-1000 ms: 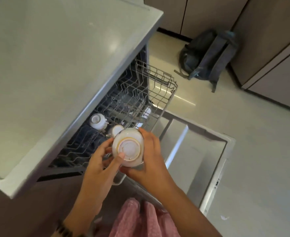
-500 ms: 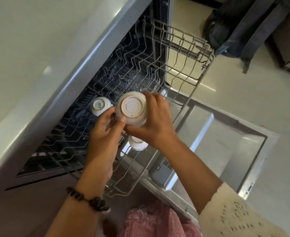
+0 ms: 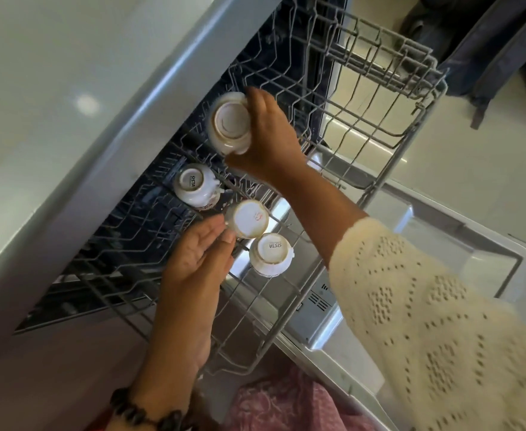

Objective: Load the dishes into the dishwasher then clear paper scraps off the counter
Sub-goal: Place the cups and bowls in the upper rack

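The dishwasher's upper wire rack [image 3: 376, 126] is pulled out under the counter edge. My right hand [image 3: 267, 144] grips an upside-down white bowl [image 3: 230, 122] over the rack's far left part. My left hand [image 3: 199, 259] holds a small upside-down white cup [image 3: 249, 219] by its side, with fingertips and thumb, at rack level. Two more white cups sit upside down in the rack: one [image 3: 193, 185] to the left near the counter, the other [image 3: 271, 253] just right of my left hand.
The grey countertop [image 3: 69, 104] overhangs the rack's left side. The open dishwasher door [image 3: 441, 259] lies flat below the rack at the right. A dark backpack [image 3: 485, 42] lies on the floor at the top right.
The two hands, which held the dishes together, have separated. The right hand carried the bowl up and left over the rack; the left hand now holds a smaller cup lower down.
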